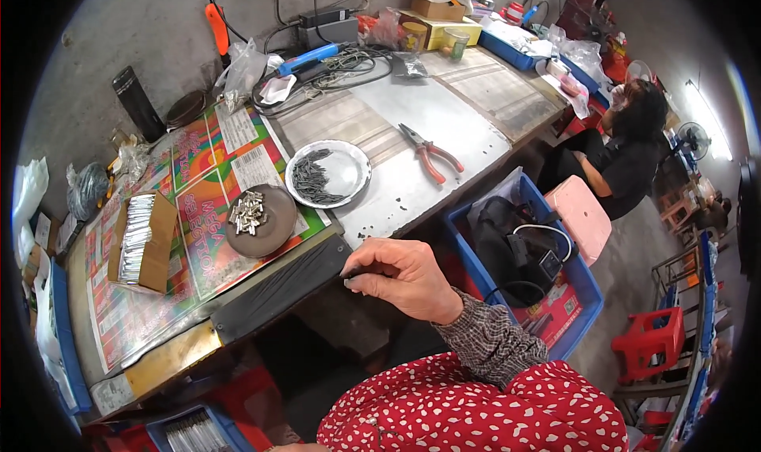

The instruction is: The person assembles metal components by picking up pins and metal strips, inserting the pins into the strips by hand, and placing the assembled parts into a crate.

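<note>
the right hand hangs just off the near edge of the tabletop, its fingers curled together with the tips pinched on something small and dark; what that thing is cannot be made out, since the fingers cover most of it. the left hand is out of view, apart from a sliver of skin at the bottom edge that may be its forearm, so its grip cannot be judged.

on the tabletop beyond the right hand sits a brown dish with a heap of small silvery metal pieces, and just behind it a metal plate holding thin dark pins. the two dishes almost touch. red-handled pliers lie to the right on bare grey surface, well apart from both dishes. to the left, an open cardboard box holds rows of silvery strips, resting on a colourful printed sheet.

the far end of the tabletop is crowded with cables, a blue-handled tool, bags and boxes, blurred by the lens bend. the widest open room is the grey stretch between the plate and the pliers and the strip behind them. a dark pad caps the near edge. right of the tabletop a blue crate holds dark gear and a cable, partly in shadow. another person sits beyond it, half cut by the rim.
</note>
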`<action>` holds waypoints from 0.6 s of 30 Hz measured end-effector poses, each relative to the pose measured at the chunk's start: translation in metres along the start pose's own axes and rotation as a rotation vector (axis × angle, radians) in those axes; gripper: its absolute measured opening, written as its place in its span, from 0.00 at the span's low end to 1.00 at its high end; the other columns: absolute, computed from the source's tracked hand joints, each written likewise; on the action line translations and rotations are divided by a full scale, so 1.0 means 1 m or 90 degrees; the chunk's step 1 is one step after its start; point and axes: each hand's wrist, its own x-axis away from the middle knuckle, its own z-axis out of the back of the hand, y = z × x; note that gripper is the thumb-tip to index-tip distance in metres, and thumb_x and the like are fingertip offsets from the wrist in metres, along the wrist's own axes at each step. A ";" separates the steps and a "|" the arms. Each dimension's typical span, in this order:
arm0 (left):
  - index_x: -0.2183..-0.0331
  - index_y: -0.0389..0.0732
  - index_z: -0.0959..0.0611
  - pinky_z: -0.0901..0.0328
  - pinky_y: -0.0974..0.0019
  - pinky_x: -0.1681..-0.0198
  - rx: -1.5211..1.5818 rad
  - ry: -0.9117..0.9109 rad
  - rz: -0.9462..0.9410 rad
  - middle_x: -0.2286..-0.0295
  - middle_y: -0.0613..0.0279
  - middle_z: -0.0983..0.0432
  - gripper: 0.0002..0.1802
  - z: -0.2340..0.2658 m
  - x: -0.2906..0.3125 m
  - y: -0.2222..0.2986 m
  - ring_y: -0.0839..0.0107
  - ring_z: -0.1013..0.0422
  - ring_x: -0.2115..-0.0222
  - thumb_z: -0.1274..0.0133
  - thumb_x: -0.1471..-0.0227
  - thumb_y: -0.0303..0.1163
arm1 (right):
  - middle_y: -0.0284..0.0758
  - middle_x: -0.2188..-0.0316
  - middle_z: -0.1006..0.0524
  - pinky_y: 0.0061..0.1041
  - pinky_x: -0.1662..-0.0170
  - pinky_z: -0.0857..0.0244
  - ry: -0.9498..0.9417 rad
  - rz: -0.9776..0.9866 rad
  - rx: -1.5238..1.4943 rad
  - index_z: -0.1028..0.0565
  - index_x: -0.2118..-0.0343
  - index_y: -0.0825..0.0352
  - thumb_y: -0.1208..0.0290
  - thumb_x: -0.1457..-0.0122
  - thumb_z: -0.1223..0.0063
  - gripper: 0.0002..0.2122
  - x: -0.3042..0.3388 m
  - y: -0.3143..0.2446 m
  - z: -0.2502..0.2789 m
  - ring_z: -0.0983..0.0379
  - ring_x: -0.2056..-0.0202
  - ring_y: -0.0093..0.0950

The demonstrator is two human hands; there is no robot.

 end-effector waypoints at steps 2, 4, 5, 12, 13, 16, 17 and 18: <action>0.63 0.29 0.26 0.35 0.62 0.74 -0.003 0.010 0.003 0.73 0.50 0.28 0.20 -0.002 0.000 0.000 0.63 0.30 0.77 0.41 0.61 0.25 | 0.29 0.72 0.29 0.13 0.69 0.39 -0.001 -0.001 -0.004 0.27 0.68 0.72 0.84 0.49 0.46 0.06 0.000 0.000 -0.001 0.35 0.72 0.14; 0.63 0.29 0.26 0.35 0.62 0.74 0.000 0.000 0.000 0.73 0.50 0.28 0.21 -0.001 0.002 -0.001 0.63 0.30 0.77 0.40 0.61 0.26 | 0.29 0.72 0.29 0.13 0.69 0.38 -0.003 -0.001 -0.008 0.27 0.68 0.72 0.84 0.49 0.46 0.06 0.000 0.001 -0.002 0.35 0.73 0.14; 0.63 0.29 0.27 0.35 0.62 0.74 0.000 -0.009 -0.004 0.73 0.50 0.28 0.22 -0.001 0.003 -0.001 0.63 0.30 0.76 0.40 0.61 0.28 | 0.29 0.72 0.29 0.14 0.69 0.38 -0.001 0.003 -0.002 0.27 0.68 0.72 0.84 0.49 0.46 0.06 0.000 0.002 -0.002 0.35 0.73 0.14; 0.63 0.28 0.27 0.35 0.62 0.75 -0.017 -0.020 -0.022 0.74 0.50 0.28 0.22 -0.001 0.001 -0.003 0.63 0.29 0.77 0.39 0.61 0.29 | 0.30 0.73 0.28 0.15 0.69 0.38 -0.002 0.018 0.035 0.26 0.68 0.72 0.83 0.50 0.46 0.06 0.000 0.001 -0.002 0.34 0.73 0.15; 0.63 0.28 0.26 0.35 0.62 0.76 -0.006 -0.013 -0.017 0.74 0.50 0.28 0.22 -0.002 0.001 -0.003 0.63 0.29 0.77 0.39 0.61 0.29 | 0.30 0.73 0.28 0.15 0.69 0.38 -0.001 0.017 0.035 0.26 0.68 0.72 0.83 0.50 0.46 0.06 0.000 0.001 -0.002 0.34 0.73 0.15; 0.63 0.28 0.26 0.35 0.63 0.76 -0.006 -0.002 -0.022 0.74 0.50 0.28 0.21 -0.004 0.003 -0.005 0.64 0.29 0.77 0.40 0.60 0.29 | 0.30 0.73 0.28 0.15 0.69 0.37 -0.005 0.022 0.034 0.26 0.68 0.72 0.83 0.50 0.46 0.06 0.001 0.001 -0.002 0.34 0.72 0.16; 0.63 0.28 0.26 0.35 0.63 0.76 -0.017 0.003 -0.032 0.74 0.50 0.28 0.21 -0.004 0.003 -0.005 0.64 0.29 0.77 0.40 0.60 0.29 | 0.31 0.73 0.27 0.15 0.68 0.37 -0.006 0.017 0.023 0.26 0.68 0.72 0.82 0.50 0.45 0.05 0.001 0.002 -0.003 0.33 0.72 0.16; 0.63 0.28 0.26 0.35 0.63 0.76 -0.017 0.003 -0.031 0.74 0.50 0.28 0.21 -0.004 0.003 -0.005 0.64 0.29 0.77 0.40 0.60 0.29 | 0.31 0.73 0.27 0.15 0.68 0.37 -0.006 0.011 0.011 0.26 0.68 0.72 0.82 0.50 0.45 0.05 0.001 0.002 -0.003 0.33 0.72 0.17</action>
